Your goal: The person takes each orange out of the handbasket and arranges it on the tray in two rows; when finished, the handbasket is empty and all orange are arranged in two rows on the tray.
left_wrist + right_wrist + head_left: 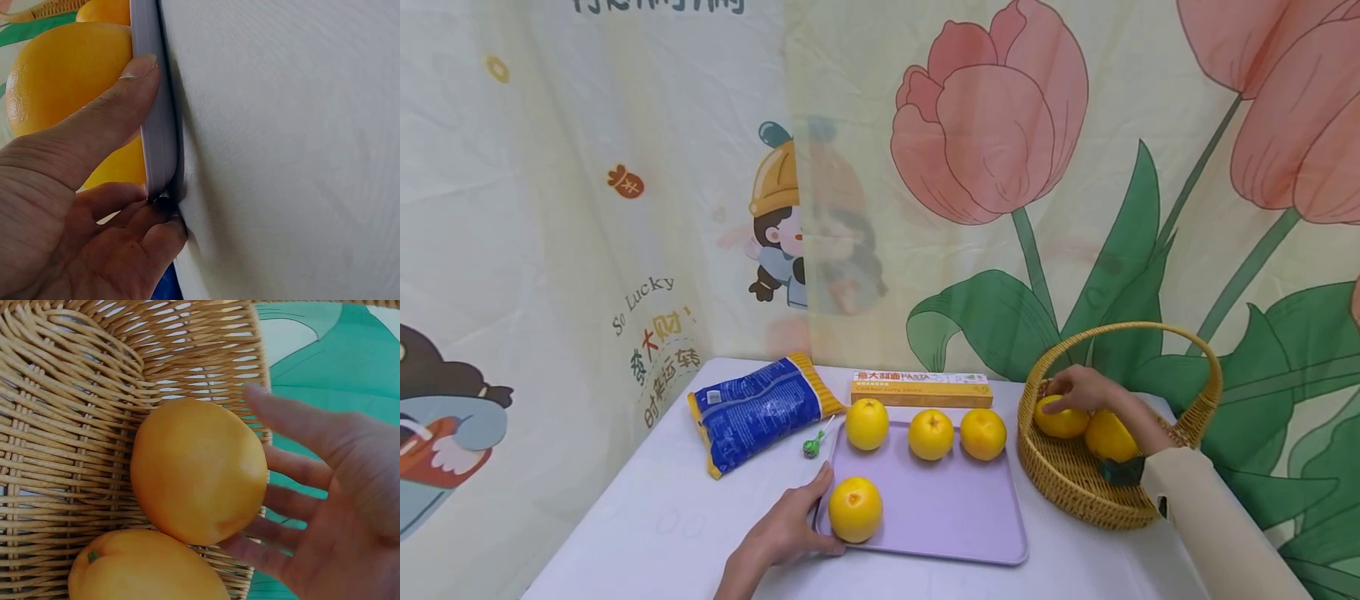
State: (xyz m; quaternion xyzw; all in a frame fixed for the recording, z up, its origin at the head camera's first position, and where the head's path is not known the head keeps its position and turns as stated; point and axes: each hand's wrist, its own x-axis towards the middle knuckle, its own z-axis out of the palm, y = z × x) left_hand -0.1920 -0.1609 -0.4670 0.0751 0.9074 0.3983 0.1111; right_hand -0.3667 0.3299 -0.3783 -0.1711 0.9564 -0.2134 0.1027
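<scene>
A pale purple tray (936, 517) lies on the table. My left hand (786, 521) grips its near left corner, thumb along the near edge and fingers around the side; the left wrist view shows the thumb (119, 103) against the rim. An orange (856, 510) sits in that corner, beside the hand. Along the tray's far side stand three more oranges (931, 435). My right hand (1086, 392) reaches into a wicker basket (1052, 475), over an orange (199, 472). In the right wrist view its thumb stands apart from the fruit, the fingers spread beside it. Another orange (147, 569) lies next to it.
A blue and yellow bag (763, 412) lies at the back left, near a green-wrapped lollipop (812, 446) beside the tray. Behind the tray lies a pasta box (921, 390). The basket's tall handle (1120, 327) arches over it. Printed curtains (850, 250) hang close behind the table.
</scene>
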